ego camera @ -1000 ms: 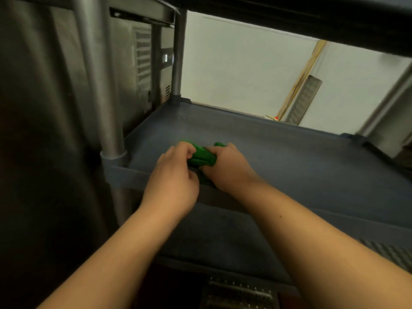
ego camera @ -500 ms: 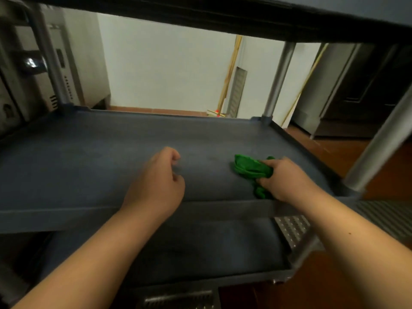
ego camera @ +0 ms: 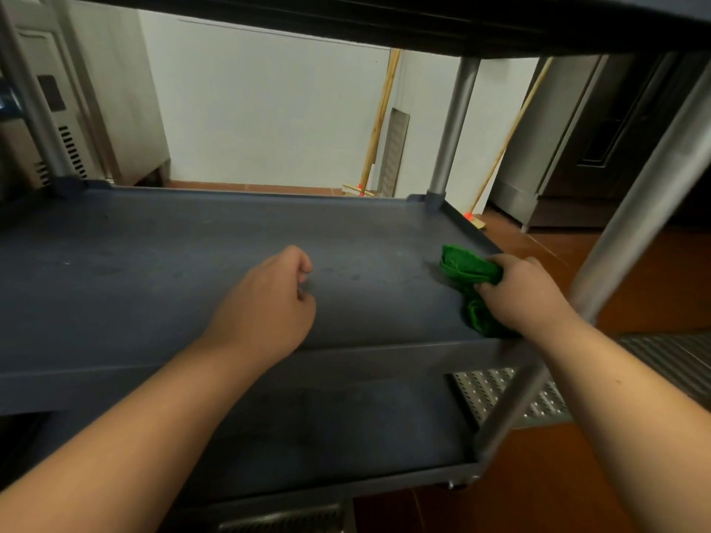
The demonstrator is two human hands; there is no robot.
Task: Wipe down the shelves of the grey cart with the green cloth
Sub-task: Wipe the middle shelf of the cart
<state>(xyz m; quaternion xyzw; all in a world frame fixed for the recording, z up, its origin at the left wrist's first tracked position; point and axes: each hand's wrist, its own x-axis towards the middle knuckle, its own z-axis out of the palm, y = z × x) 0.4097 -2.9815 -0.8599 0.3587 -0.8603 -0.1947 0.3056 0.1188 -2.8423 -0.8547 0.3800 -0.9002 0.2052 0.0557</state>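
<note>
The grey cart's middle shelf spans the view, with the lower shelf beneath it and the top shelf's underside overhead. My right hand grips the bunched green cloth and presses it on the middle shelf near its right front corner. My left hand rests on the middle of that shelf over the front lip, fingers curled into a loose fist, holding nothing.
Grey metal posts stand at the cart's corners, one close to my right hand. Two wooden-handled brooms lean on the white wall behind. A steel appliance stands at the left, a perforated metal floor grate at the right.
One second ago both hands held the cloth at the shelf's left front corner. My right hand has carried it to the right end; my left hand let go and rests mid-shelf.
</note>
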